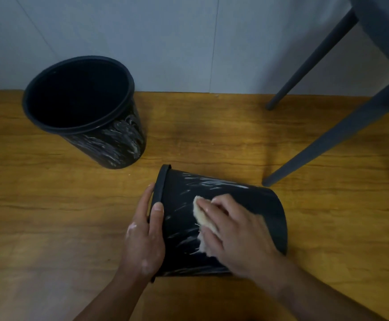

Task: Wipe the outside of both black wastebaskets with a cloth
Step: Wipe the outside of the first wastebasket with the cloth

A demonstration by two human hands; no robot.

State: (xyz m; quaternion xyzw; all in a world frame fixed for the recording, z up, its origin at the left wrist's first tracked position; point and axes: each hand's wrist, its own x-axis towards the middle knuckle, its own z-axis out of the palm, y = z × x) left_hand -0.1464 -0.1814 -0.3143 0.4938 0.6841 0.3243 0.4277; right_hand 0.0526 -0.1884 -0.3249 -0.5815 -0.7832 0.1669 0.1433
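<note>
Wastebaskets, both black, sit on a wooden floor in the head view. The near wastebasket lies on its side in the middle of the scene, between the person's two hands. Its long axis runs left to right, tilted slightly so the base end sits a little nearer. The open rim faces left and the closed base points right, toward the dark furniture legs.

The left hand grips the rim at the left end, thumb laid over the outside of the lip and fingers hooked round the mouth side. The right hand lies on top of the curved side with fingers stretched out fairly flat, pressing a pale cloth against the plastic. The cloth sits roughly midway along the wall, just right of the left hand's thumb. White smears streak the wall on the far side of the cloth and below it.

The far wastebasket stands upright at the far left near the grey wall, mouth upward, well apart from both hands, its side also streaked white.
</note>
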